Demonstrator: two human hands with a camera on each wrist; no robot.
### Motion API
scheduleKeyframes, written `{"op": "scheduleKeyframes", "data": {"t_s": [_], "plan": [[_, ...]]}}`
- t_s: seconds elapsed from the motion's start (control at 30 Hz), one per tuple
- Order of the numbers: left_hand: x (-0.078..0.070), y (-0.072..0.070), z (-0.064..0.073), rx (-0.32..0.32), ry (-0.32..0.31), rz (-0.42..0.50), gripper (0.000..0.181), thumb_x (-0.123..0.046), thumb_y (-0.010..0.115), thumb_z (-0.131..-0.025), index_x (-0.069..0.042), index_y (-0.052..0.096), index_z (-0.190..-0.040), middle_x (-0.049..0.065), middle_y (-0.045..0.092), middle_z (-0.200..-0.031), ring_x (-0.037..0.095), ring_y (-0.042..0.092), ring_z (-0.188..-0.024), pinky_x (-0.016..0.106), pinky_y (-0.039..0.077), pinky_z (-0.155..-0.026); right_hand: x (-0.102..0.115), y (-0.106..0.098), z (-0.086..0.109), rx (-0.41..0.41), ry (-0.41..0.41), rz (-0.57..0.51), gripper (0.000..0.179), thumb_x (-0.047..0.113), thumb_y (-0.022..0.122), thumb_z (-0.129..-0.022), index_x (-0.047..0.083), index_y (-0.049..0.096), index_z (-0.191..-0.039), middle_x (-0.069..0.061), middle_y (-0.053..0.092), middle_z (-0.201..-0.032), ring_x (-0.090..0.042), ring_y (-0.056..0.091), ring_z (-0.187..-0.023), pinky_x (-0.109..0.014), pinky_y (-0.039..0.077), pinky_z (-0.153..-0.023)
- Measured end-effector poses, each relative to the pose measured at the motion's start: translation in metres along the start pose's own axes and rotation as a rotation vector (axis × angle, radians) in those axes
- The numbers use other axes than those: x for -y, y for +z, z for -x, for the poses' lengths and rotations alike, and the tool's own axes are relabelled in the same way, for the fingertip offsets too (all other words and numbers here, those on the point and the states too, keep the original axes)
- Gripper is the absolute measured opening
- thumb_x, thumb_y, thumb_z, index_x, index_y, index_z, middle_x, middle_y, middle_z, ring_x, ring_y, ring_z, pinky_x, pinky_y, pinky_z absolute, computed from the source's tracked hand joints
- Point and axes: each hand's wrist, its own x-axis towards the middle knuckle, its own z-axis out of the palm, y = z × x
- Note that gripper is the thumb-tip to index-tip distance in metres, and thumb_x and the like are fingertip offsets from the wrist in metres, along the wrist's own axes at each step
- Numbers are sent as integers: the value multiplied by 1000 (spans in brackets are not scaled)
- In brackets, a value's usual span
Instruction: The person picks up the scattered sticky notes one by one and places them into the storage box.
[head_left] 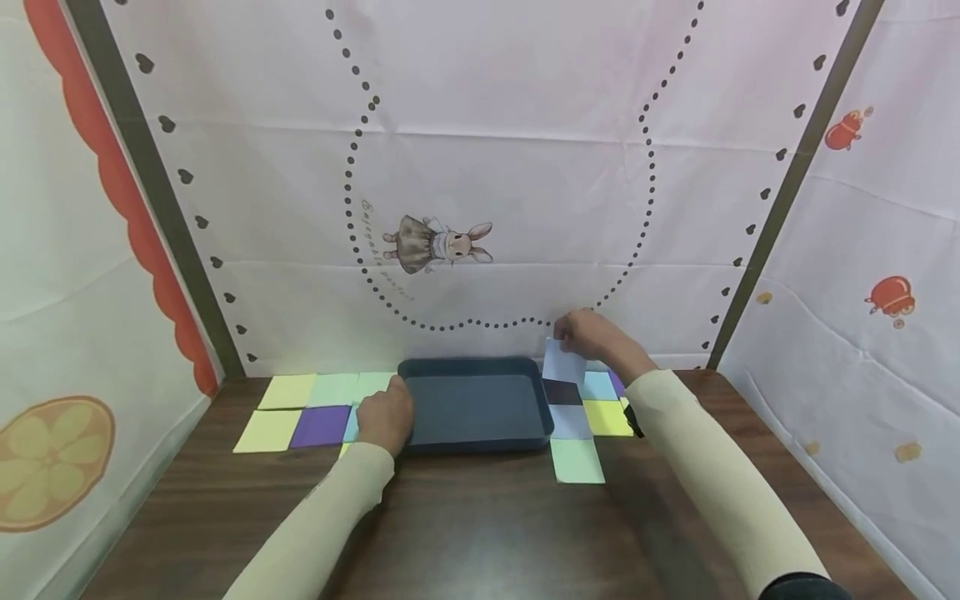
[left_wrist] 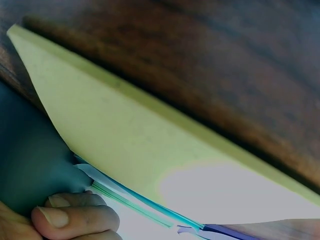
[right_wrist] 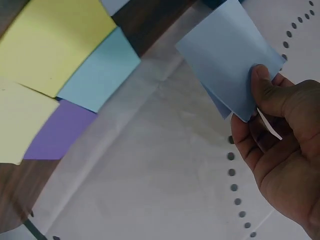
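My left hand grips the left rim of a dark blue-grey tray. Its curled fingers show in the left wrist view, beside a thick pale yellow sticky-note pad; the grip itself is partly hidden. My right hand is raised at the tray's back right corner. Between thumb and fingers it pinches light blue sticky notes, more than one layer, with the edges spread apart. Below them lie a dark note and a lavender one on the table.
Left of the tray lie yellow notes, green notes and a purple note. On the right are a yellow note, a blue note and a pale green note. A white printed cloth hangs behind the wooden table.
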Motion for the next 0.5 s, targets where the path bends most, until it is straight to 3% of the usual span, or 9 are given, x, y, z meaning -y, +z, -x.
{"op": "scheduleKeyframes", "data": {"t_s": [0.3,0.5], "plan": [[-3,3,2,17,-20,-29,18,-9,53,-113,8,58,-116,17,67,-68,29,70,-60,50,62,-56,21,-11,1,-4,-72,37,17,-2,73,-101,3,83,-115,-18,80,-115,-29,70,-97,-43,62,-89],[-8,-7,5,19,-26,-35,17,-9,53,-113,8,57,-114,16,63,-65,28,67,-57,49,60,-54,37,-14,2,-12,-93,34,19,-1,72,-102,4,83,-118,-17,81,-118,-28,71,-100,-43,61,-94]]}}
